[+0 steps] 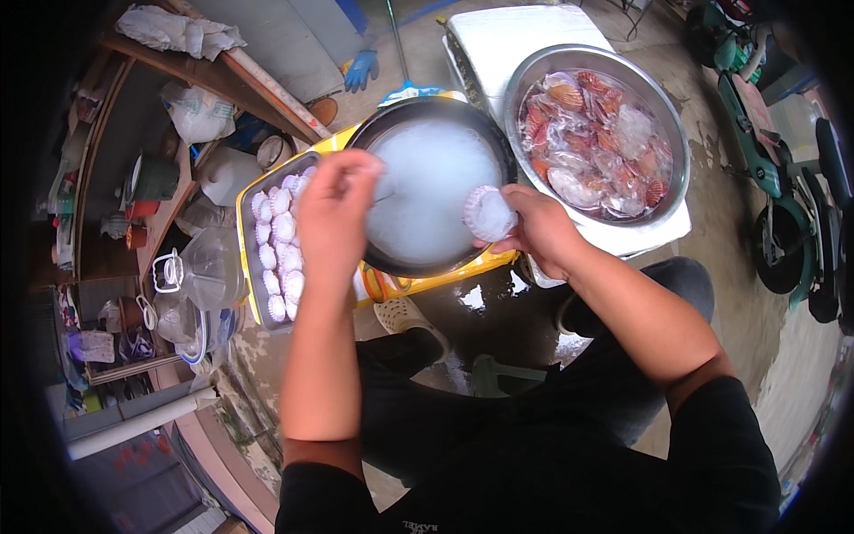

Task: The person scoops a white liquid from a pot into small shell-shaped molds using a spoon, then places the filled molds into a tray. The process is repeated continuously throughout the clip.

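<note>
My right hand (544, 230) grips a round, ribbed scallop shell (490, 213) by its edge, over the right rim of a black round tub (427, 267). Cloudy whitish liquid fills that tub. My left hand (340, 193), blurred, is raised over the tub's left side with fingers curled; a thin dark thing shows near its fingertips, and whether it is held I cannot tell. Left of the tub lies a grey tray (257, 307) with rows of pale purple-white scallop shells (283, 227), partly hidden by my left forearm. A metal basin (679, 150) at the right holds reddish scallops (594, 140) in water.
The basin stands on a white foam box (534, 23). Beneath the tub is a yellow surface (460, 270) with orange-handled scissors (375, 284) at its near edge. A clear plastic jug (213, 267), shelves and a blue glove (361, 70) lie leftward; a green scooter (760, 133) stands right.
</note>
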A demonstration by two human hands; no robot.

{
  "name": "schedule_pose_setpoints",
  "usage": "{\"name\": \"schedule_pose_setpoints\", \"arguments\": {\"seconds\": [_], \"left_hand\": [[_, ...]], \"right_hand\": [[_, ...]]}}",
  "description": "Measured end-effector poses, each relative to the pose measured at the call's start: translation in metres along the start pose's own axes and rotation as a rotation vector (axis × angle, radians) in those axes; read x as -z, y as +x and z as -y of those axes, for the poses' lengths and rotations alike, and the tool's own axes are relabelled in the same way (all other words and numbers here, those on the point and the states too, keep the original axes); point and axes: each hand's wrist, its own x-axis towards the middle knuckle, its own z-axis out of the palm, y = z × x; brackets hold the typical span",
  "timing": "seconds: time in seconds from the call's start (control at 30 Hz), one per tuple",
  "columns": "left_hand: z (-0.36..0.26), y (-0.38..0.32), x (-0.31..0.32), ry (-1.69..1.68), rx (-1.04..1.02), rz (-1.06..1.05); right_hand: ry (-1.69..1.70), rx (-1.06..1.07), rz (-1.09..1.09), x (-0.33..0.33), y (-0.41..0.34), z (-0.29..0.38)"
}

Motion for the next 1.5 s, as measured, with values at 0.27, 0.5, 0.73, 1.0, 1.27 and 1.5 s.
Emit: {"name": "schedule_pose_setpoints", "arguments": {"seconds": [0.27,0.5,0.73,1.0,1.27,1.5], "left_hand": [[0.065,-0.021,-0.025,0.511,-0.139,0.474],[0.046,-0.022,-0.052,-0.273,0.486,0.659],[0.049,-0.024,-0.047,0.206,0.158,0.458],[0.038,-0.024,-0.051,0.591,-0.33,0.383],[0.043,-0.024,-0.05,0.57,-0.395,0.333],[0.097,-0.03,-0.044,0.866,-0.189,0.512]], "right_hand": [[-0.177,0.105,0.01,-0.005,0.006,-0.008],[-0.266,0.136,0.002,0.001,0.01,-0.008],[-0.206,0.121,-0.006,0.003,0.014,-0.014],[-0.12,0.007,0.014,0.002,0.012,-0.013],[0.04,0.044,-0.011,0.002,0.013,-0.008],[0.096,0.071,0.009,0.005,0.011,0.0]]}}
